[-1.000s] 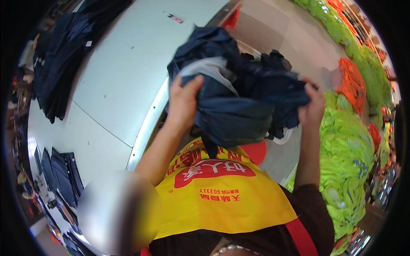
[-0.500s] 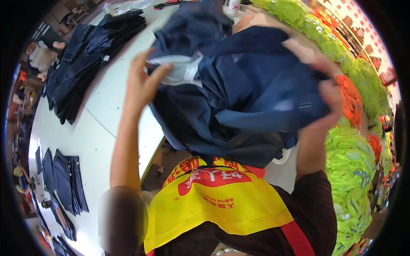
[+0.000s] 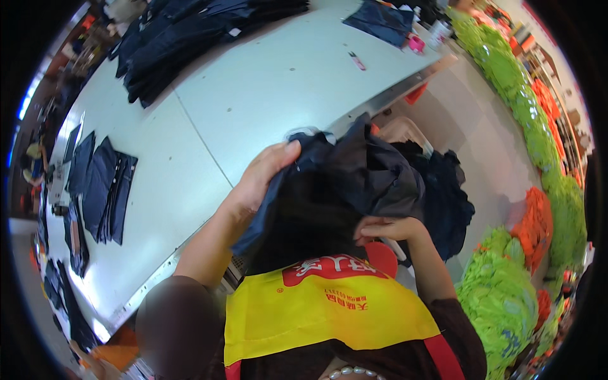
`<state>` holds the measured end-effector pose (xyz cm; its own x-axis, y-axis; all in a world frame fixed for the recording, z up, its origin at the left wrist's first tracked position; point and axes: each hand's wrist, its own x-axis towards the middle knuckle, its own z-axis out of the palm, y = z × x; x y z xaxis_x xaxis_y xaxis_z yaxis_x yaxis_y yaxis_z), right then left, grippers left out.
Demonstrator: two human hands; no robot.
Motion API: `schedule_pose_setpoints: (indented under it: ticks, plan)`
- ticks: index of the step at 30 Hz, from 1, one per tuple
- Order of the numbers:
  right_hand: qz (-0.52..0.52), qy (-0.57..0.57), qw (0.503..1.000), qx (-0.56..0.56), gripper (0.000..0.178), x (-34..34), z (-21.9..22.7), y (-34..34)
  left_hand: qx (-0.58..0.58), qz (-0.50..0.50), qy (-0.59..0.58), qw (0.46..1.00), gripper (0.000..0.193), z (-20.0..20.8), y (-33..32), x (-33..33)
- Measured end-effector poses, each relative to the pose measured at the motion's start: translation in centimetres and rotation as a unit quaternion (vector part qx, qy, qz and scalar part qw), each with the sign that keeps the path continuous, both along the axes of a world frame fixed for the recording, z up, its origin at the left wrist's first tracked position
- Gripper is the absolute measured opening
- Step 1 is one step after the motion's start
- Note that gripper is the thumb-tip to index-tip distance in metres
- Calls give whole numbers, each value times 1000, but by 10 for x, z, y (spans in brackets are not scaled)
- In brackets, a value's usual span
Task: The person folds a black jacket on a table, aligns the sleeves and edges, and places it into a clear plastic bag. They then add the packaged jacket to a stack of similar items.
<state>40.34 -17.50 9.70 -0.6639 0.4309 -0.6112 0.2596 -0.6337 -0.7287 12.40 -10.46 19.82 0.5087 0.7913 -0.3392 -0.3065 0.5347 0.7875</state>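
A dark navy garment (image 3: 342,183) hangs bunched between my hands, in front of my yellow apron (image 3: 329,310). Its kind is hard to tell among the folds. My left hand (image 3: 269,168) is closed on its upper left edge, thumb on top and fingers hidden under the cloth. Lower on the right, my right hand (image 3: 387,229) has its fingers curled in against the fabric, holding it near the apron. Beyond the garment's right side, more dark clothing (image 3: 446,202) lies heaped in and over a pale bin (image 3: 405,131).
A white table (image 3: 253,95) spreads to the left and ahead. On it are a dark garment stack (image 3: 190,38), folded navy pieces (image 3: 104,187), a folded dark cloth (image 3: 380,22), a small pinkish tool (image 3: 356,61) and a white bottle (image 3: 438,35). Lime-green bundles (image 3: 497,304) and orange bundles (image 3: 533,221) line the right.
The garment, earlier spread wide above the table edge with a pale mesh patch showing, is now lower, bunched and closer to my body. My right hand has come down and inward; the view has shifted.
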Motion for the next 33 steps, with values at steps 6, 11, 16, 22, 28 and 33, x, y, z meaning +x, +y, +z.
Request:
schedule_pose_setpoints:
  ticks: [6,11,16,22,28,33]
  plan:
    - [-48,-510,791,335,28,5,-74,20,69,-255,-149,953,42,8,-31,-16]
    - [-44,-510,796,323,25,-20,-109,25,153,-541,-380,735,38,1,-52,12]
    - [-47,-464,819,335,23,-40,-118,45,131,-577,-384,709,36,-16,-72,-2]
    - [-79,-322,912,241,21,-29,-49,63,357,-330,79,870,64,-19,-46,-162]
    - [-61,-250,933,252,19,-44,85,73,257,-127,508,812,36,-77,-144,-222]
    - [139,-233,761,589,33,-61,158,90,138,41,257,956,27,-30,-156,-238]
